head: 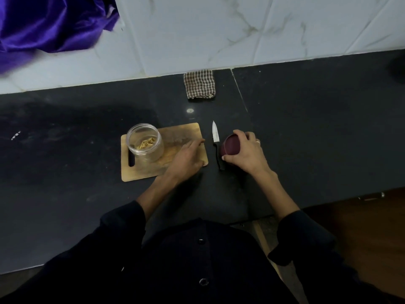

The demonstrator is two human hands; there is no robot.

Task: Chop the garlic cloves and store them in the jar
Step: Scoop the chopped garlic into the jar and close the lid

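On dark counter [306,128], against tiled wall: work area as listed below.
Cutting board [182,132]: wooden, flat on counter, slot handle at near-left corner.
Jar [145,142]: clear, lidless, upright on left half of cutting board.
Chopped garlic [146,143]: pale pieces lying at bottom of jar; none discernible loose on board.
Knife [215,137]: flat on counter just right of cutting board, blade pointing toward wall, dark handle toward person; untouched by either hand.
Lid [230,147]: maroon, round, held over counter just right of knife, near knife handle.
Left hand [188,156]: resting on right portion of cutting board, fingers extended toward far right edge; grip released, holding nothing.
Right hand [247,153]: fingers and thumb curled round lid; grip grasping lid; ring visible on one finger.
Checked cloth [199,84]: folded, on counter at foot of wall, well apart from board.
Purple fabric [50,23]: glossy, bunched at upper left.
Sleeves: dark, pushed up both forearms.
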